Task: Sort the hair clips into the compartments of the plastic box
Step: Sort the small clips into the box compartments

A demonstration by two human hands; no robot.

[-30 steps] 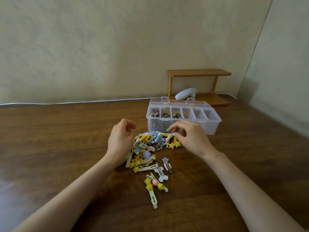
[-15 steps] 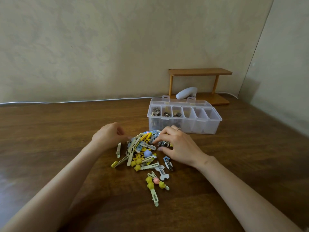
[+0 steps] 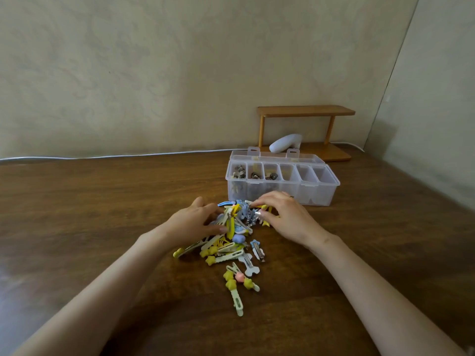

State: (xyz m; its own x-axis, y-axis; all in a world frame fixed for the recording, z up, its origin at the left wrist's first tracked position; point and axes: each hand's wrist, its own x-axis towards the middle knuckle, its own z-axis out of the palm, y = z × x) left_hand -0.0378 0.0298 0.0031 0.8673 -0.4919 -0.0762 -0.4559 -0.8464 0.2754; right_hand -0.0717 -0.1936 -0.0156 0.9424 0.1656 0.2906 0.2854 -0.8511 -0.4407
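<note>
The right hand (image 3: 288,218) rests palm-down on the far right edge of the pile of hair clips (image 3: 231,235), fingers curled and pinched over small yellow and silver clips; whether it has actually gripped one cannot be told, as the fingers hide the contact. The left hand (image 3: 195,223) lies on the pile's left side, fingers loosely spread and bent, its fingertips pressed against cream and yellow clips, thumb toward the far side. It seems to be touching rather than holding anything.

Between the two hands the pile is a tangle of yellow, cream, blue and silver clips. On its near side lie looser ones: a blue rounded clip (image 3: 238,238), a silver snap clip (image 3: 257,250), a white bone-shaped clip (image 3: 248,265), and nearest the person a cream clip with yellow stars and a pink bead (image 3: 237,286).

Just beyond the pile, to the right of it, stands the clear plastic box (image 3: 316,195), lid folded back. Its three compartments closest to the pile's side hold small dark clips; the others look bare, though the view is blurred.

Everything sits on a dark wooden table (image 3: 102,214). Beyond the box, by the wall, is a small wooden shelf (image 3: 305,111) with a white object (image 3: 285,143) under it, and a white cable (image 3: 115,156) runs along the table's far edge.
</note>
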